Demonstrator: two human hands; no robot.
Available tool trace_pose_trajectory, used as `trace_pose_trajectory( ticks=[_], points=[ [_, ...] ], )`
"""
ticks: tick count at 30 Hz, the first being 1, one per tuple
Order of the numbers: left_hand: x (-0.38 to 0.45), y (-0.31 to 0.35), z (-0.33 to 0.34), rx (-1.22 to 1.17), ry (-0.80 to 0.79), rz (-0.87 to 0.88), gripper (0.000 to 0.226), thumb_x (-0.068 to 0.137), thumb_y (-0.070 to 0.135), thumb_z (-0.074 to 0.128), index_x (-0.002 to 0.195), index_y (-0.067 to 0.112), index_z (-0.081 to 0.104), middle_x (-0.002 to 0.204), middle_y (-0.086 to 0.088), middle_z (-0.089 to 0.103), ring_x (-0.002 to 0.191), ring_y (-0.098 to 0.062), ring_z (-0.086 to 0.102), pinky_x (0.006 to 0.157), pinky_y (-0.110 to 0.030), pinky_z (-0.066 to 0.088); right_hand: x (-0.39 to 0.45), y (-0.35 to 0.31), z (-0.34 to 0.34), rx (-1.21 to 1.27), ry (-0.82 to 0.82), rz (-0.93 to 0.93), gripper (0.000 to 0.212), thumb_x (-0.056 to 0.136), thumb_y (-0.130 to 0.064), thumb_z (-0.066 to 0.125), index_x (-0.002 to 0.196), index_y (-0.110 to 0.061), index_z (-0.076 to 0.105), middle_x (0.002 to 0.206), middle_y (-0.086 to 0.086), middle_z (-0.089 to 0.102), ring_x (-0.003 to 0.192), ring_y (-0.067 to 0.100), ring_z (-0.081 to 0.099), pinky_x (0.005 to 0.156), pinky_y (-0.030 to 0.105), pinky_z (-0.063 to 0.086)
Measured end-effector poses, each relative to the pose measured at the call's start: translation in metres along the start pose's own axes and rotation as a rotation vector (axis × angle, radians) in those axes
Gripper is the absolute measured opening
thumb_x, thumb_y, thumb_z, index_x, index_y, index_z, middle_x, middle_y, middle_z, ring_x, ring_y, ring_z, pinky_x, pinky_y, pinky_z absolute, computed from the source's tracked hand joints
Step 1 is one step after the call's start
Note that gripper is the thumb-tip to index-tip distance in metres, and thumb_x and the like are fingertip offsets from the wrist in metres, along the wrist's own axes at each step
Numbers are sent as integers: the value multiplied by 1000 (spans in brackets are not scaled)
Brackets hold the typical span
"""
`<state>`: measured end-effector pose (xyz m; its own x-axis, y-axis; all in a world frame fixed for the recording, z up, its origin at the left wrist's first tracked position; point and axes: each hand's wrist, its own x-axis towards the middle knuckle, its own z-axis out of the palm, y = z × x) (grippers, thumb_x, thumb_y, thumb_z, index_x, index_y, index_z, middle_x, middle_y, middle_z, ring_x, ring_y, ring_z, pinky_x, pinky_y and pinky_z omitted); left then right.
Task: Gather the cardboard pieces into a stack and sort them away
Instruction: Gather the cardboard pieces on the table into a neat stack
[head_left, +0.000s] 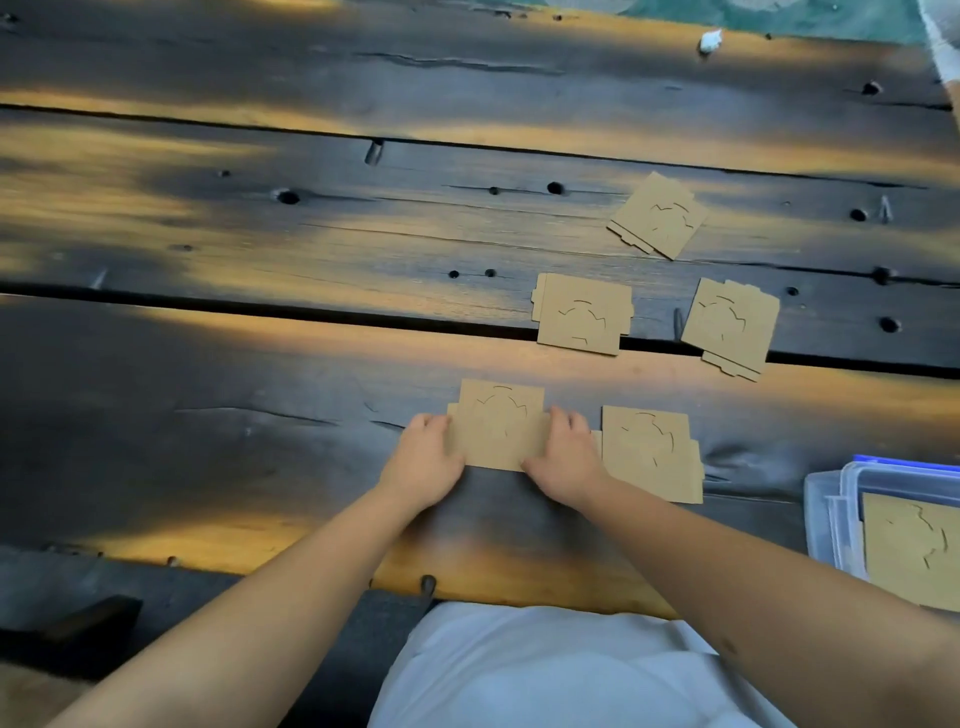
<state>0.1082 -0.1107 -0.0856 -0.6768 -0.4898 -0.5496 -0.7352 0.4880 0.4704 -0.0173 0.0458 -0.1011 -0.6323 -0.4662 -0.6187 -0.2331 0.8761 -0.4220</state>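
Palms down, left hand (423, 460) and right hand (563, 457) pinch cardboard piece (498, 426) edges.

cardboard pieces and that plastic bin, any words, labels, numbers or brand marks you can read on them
None can be read.
Cardboard pieces, such as the one between the hands: only curved cut lines, no print.
Clear plastic bin: no label or brand visible; it holds another cardboard piece with cut lines only.
Wooden table: no markings, only knots and holes.
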Motion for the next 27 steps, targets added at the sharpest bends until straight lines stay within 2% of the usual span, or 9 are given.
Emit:
trace_pose_trajectory(
  ticks=[2, 6, 9, 12, 15, 17, 21, 25, 27],
  points=[
    [3, 6, -3, -216, 15, -110, 44, 86, 22, 54, 129, 17, 53, 128, -8, 54, 113, -21, 51, 83, -27, 36, 1, -7, 0, 254, 35, 146, 56, 79, -31, 68, 124, -10, 42, 128, 13, 45, 118, 32, 47, 98, 41, 43],
    [1, 13, -2, -429, 16, -218, 52, 88, 26, 58, 137, 13, 49, 130, -3, 58, 120, -20, 52, 92, -29, 39, 4, -16, -4, 536, -21, 256, 47, 82, -29, 70, 117, -11, 45, 115, 8, 57, 103, 26, 55, 84, 37, 48],
    [-1, 11, -2, -540, 43, -258, 31, 89, 25, 59, 118, 14, 57, 105, 3, 58, 98, -17, 53, 78, -29, 39, -1, -11, -5, 698, -52, 299, 53, 85, -25, 71, 128, -9, 44, 116, 3, 53, 102, 22, 52, 84, 32, 42],
    [-3, 13, -2, -605, 25, -301, 17, 91, 26, 58, 103, 15, 54, 97, -1, 56, 93, -22, 55, 87, -38, 46, -7, 2, -5, 785, 4, 282, 35, 86, -18, 68, 119, -10, 58, 111, -1, 66, 97, 18, 62, 83, 31, 49],
    [-7, 26, 8, -664, -29, -295, 3, 92, 23, 57, 93, 22, 59, 93, 2, 60, 84, -15, 57, 85, -35, 47, -16, 17, -14, 757, 123, 258, 24, 86, -16, 66, 109, -21, 60, 107, -6, 64, 89, 11, 58, 75, 25, 43],
    [-9, 41, 18, -671, -75, -269, 10, 92, 22, 57, 99, 21, 64, 93, 3, 64, 83, -11, 58, 81, -32, 46, -20, 32, -22, 720, 148, 253, 39, 86, -17, 65, 124, -20, 58, 124, 2, 59, 105, 18, 56, 86, 27, 41],
    [-7, 78, 43, -623, -123, -233, 31, 90, 21, 58, 120, 12, 60, 113, 3, 64, 105, -18, 59, 94, -33, 46, -28, 68, -44, 663, 183, 298, 57, 88, -21, 64, 141, -14, 46, 142, 8, 49, 127, 25, 48, 97, 31, 37],
    [-4, 115, 68, -586, -208, -177, 27, 89, 18, 57, 112, 10, 68, 109, -8, 72, 102, -25, 65, 74, -27, 45, -32, 104, -68, 600, 265, 363, 55, 87, -22, 64, 139, -13, 49, 140, 9, 53, 126, 26, 50, 99, 33, 39],
    [-3, 132, 80, -573, -216, -177, 27, 88, 18, 57, 111, 10, 70, 111, -12, 72, 103, -27, 65, 70, -26, 43, -33, 121, -79, 598, 305, 392, 47, 86, -19, 63, 132, -13, 55, 132, 9, 59, 115, 24, 55, 92, 31, 42]
  ],
)
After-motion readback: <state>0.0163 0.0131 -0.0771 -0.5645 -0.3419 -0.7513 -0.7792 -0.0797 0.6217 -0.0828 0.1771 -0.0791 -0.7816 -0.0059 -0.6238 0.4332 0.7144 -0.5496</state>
